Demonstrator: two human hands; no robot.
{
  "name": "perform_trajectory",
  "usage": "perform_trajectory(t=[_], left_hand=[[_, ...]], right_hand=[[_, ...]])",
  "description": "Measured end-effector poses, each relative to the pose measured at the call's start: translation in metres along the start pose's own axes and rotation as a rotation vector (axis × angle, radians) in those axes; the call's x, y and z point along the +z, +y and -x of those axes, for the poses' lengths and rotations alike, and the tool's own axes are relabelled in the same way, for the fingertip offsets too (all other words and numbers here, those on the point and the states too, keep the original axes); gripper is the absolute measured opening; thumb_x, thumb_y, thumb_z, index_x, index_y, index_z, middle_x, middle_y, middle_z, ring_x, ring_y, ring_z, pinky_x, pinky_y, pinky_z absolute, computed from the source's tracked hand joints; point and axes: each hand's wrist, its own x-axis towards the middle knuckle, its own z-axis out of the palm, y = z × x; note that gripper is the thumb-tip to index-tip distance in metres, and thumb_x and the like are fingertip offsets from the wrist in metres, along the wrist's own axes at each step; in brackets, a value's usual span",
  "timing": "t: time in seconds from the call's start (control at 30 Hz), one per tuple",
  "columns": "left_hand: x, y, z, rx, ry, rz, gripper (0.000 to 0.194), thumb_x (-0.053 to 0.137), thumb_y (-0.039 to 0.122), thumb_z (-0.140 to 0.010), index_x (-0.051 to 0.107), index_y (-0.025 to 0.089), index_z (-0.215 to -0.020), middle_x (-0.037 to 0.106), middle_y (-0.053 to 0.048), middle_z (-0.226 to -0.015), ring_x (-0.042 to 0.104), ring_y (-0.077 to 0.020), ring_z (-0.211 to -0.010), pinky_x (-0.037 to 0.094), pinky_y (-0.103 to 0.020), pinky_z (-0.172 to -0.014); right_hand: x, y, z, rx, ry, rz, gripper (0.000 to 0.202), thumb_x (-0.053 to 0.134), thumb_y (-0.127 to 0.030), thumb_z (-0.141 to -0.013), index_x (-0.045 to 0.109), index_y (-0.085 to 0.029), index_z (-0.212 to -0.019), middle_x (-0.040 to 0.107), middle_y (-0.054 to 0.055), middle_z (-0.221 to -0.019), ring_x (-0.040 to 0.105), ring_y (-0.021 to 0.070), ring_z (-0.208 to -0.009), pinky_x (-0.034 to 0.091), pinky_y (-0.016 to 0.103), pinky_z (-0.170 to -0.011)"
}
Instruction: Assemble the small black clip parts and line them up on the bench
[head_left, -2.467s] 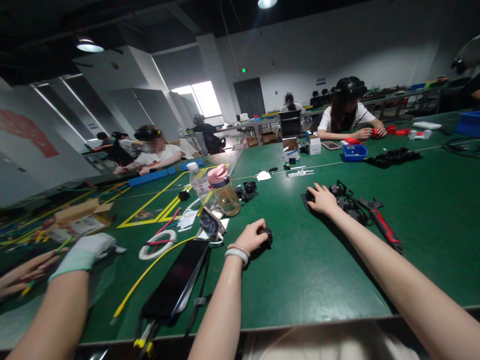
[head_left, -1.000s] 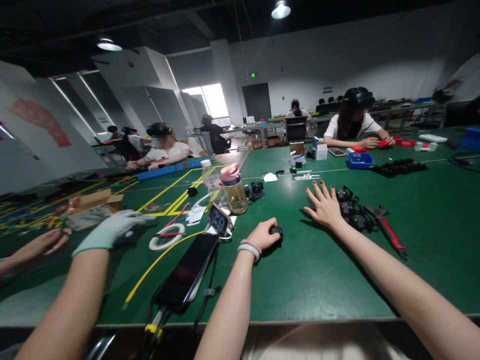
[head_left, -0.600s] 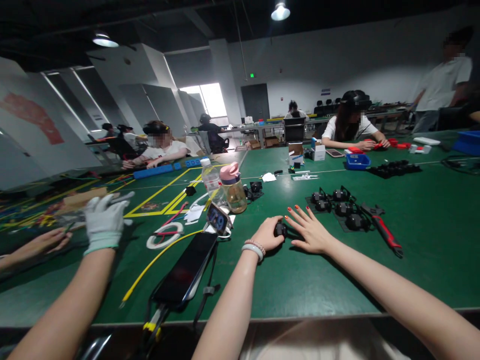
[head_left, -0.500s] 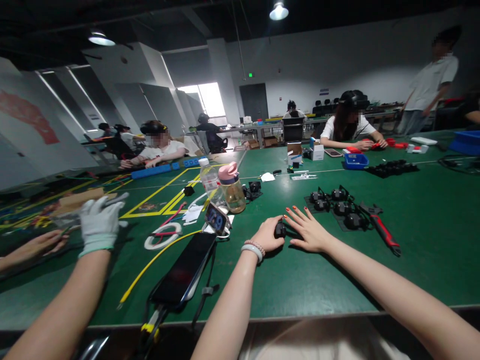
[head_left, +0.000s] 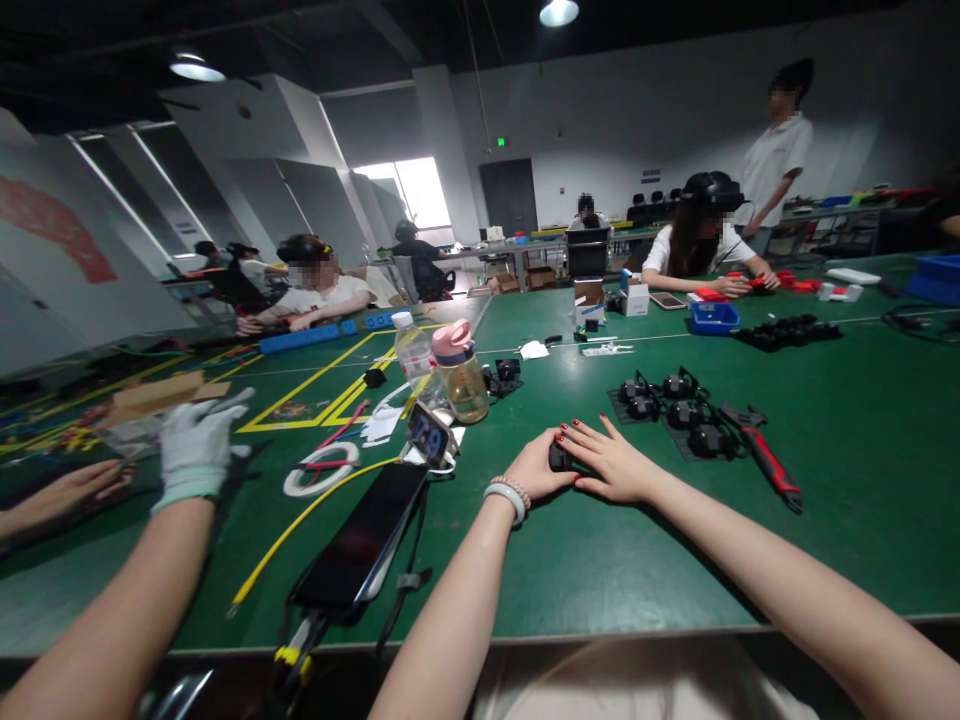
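Note:
My left hand [head_left: 534, 468], with a pale bangle and a beaded bracelet at its wrist, is closed around a small black rounded part [head_left: 557, 457] on the green table [head_left: 622, 570]. My right hand [head_left: 611, 462] lies palm down with its fingers stretched out. Its fingertips reach the black part and meet the left hand's fingers, which cover much of the part. Right of my hands sit several black pieces with rounded bodies [head_left: 684, 413] on dark flat bases. Beside them lies an adjustable wrench [head_left: 766, 462] with a red and black handle.
At left a co-worker's gloved hand [head_left: 196, 450] and bare hand [head_left: 75, 500] are over the table. A phone [head_left: 364, 540], a lit small screen [head_left: 429, 437], a yellow cable [head_left: 300, 520], a pink-lidded bottle [head_left: 461, 380] and a clear bottle [head_left: 416, 355] stand or lie between us.
My right hand has slid a little left, from beside the black part onto it. In the background, the standing person has moved left.

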Motion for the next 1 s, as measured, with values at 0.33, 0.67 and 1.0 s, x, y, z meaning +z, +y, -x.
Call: perform_trajectory(t=[0.33,0.67,1.0], left_hand=[[0.003,0.003,-0.002,-0.023,0.065,-0.039,0.066,0.064,0.039,-0.058,0.038,0.016,-0.113,0.047,-0.009,-0.113,0.045,-0.0197,-0.103,0.034,-0.033,-0.092],[0.005,0.009,0.000,-0.013,-0.007,-0.062,0.062,0.061,0.040,-0.062,0.037,0.016,-0.113,0.047,-0.009,-0.111,0.045,-0.0197,-0.102,0.034,-0.033,-0.090],[0.011,-0.002,-0.002,0.001,-0.069,-0.125,0.066,0.061,0.044,-0.059,0.037,0.015,-0.113,0.046,-0.011,-0.109,0.044,-0.0228,-0.101,0.035,-0.037,-0.087]], right_hand=[[0.012,0.016,0.002,-0.085,0.228,-0.082,0.047,0.040,-0.020,-0.076,0.035,-0.017,-0.123,0.046,0.009,-0.119,0.041,0.0172,-0.110,0.027,0.040,-0.097],[0.007,0.012,0.002,-0.112,0.309,-0.174,0.035,0.047,-0.022,-0.074,0.045,-0.015,-0.108,0.054,0.012,-0.105,0.049,0.0195,-0.098,0.040,0.037,-0.083],[0.009,0.010,0.001,-0.048,0.172,-0.178,0.023,0.051,-0.017,-0.069,0.049,-0.015,-0.091,0.054,0.011,-0.095,0.050,0.0193,-0.088,0.041,0.032,-0.073]])
